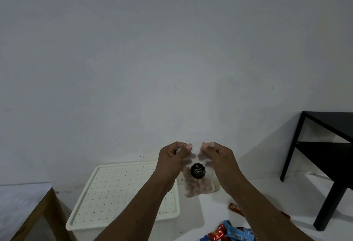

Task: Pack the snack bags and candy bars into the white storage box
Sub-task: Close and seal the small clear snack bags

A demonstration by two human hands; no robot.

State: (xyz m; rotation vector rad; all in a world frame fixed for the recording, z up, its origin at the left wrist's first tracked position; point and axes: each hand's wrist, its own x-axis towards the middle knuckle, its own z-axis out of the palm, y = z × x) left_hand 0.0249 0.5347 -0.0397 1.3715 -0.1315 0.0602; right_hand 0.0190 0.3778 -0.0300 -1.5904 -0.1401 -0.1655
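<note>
Above floor (267, 189), just right of box (86, 231): bag (198, 183), clear, biscuits inside, black label, hanging upright. Left hand (172, 156) and right hand (217, 154) each pinch a top corner. Box: white, dotted lid (118, 187) on. Bars (229, 233): loose on floor, lower right. Handling note: lid likely comes off first; keep one pinch on bag, free other hand for lid, then lower bag in flat, gently, so biscuits stay whole.
</note>
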